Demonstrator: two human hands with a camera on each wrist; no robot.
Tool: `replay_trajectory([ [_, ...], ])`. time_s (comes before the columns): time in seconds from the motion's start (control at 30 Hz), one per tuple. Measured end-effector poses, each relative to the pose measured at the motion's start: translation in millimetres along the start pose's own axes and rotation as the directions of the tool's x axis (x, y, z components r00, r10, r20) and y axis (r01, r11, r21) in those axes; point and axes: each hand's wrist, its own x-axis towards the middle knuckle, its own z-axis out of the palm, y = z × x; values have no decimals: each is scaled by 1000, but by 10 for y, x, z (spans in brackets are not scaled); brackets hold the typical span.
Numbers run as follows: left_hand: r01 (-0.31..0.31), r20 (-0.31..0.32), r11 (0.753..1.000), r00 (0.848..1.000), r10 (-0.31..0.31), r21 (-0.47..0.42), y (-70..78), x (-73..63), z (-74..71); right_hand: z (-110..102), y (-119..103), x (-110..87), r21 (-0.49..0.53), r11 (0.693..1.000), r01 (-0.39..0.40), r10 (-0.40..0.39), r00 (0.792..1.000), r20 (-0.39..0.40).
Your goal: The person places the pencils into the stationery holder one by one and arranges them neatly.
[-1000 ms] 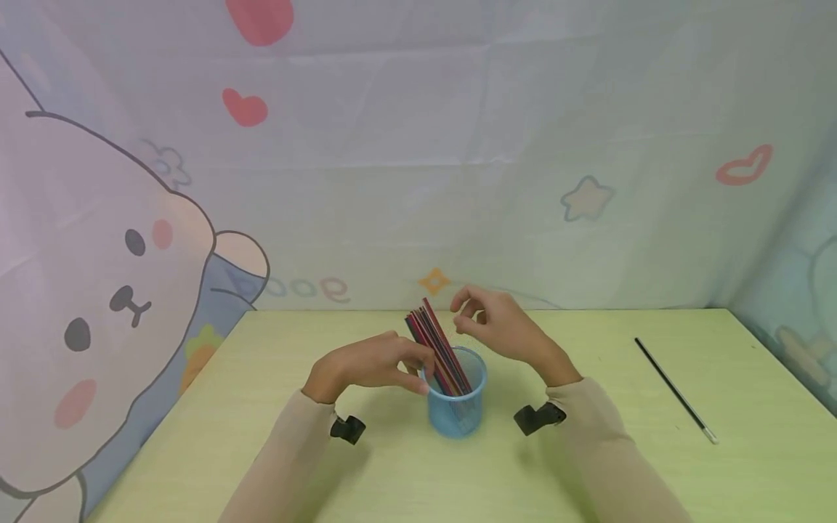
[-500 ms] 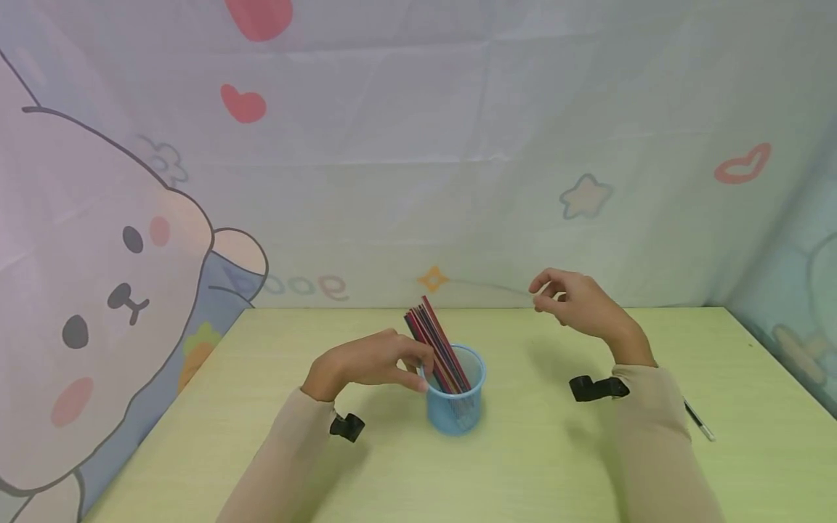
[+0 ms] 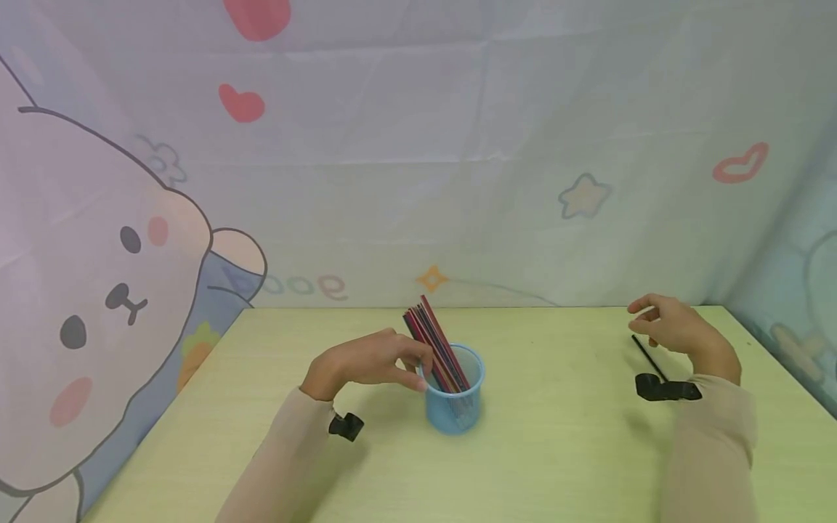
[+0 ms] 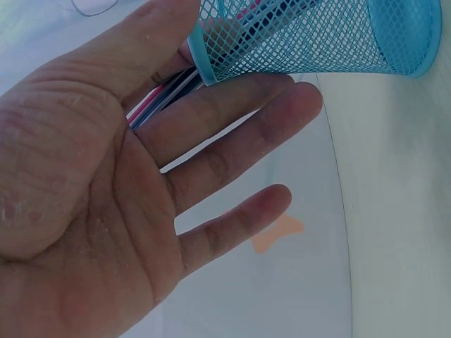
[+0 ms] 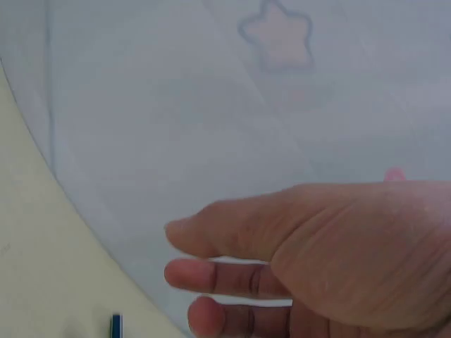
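A light-blue mesh pen holder (image 3: pixel 454 407) stands on the table, holding a bundle of slim red and dark pencils (image 3: pixel 439 349) that lean to the left. My left hand (image 3: pixel 375 359) pinches its rim between thumb and index finger, the index inside the holder; the other fingers (image 4: pixel 243 151) extend along its outside. Over on the right, my right hand (image 3: pixel 680 330) hovers with nothing in it, fingers loosely bent. Just below it lies a black pencil (image 3: pixel 649 357), partly hidden behind the wrist; its tip also shows at the bottom of the right wrist view.
The pale yellow-green table (image 3: pixel 543 450) ends at a back edge against a printed fabric backdrop (image 3: pixel 405 145). A black wrist camera (image 3: pixel 667 388) is strapped to the right sleeve, another camera (image 3: pixel 346 426) to the left one.
My right hand has moved from beside the pen holder across to the right, above the black pencil. The left hand and the pen holder have stayed in place.
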Motion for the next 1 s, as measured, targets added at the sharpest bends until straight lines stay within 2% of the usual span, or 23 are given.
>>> replay_trajectory([
  [0.2, -3, 0, 1000, 1000, 3, 2, -14, 1, -5, 25, 355, -28, 65, 994, -90, 84, 992, 96],
  [0.37, 11, -2, 1000, 1000, -11, -3, 3, -5, -15, 83, 451, 7, 63, 985, -163, 155, 980, 122],
  [0.5, 9, -3, 1000, 1000, -9, -6, 11, -7, -17, 137, 404, 29, 73, 970, -233, 222, 966, 136],
  [0.6, 3, -4, 1000, 1000, -3, -2, 10, -5, -17, 210, 339, 85, 72, 966, -249, 238, 963, 130],
  [0.77, 4, -2, 1000, 1000, -4, 2, -3, 2, -14, 312, 232, 196, -7, 977, -213, 212, 972, 105],
  [1.0, -3, -1, 1000, 1000, 3, -1, -23, 13, -5, 363, 107, 268, -78, 980, -180, 188, 976, 113],
])
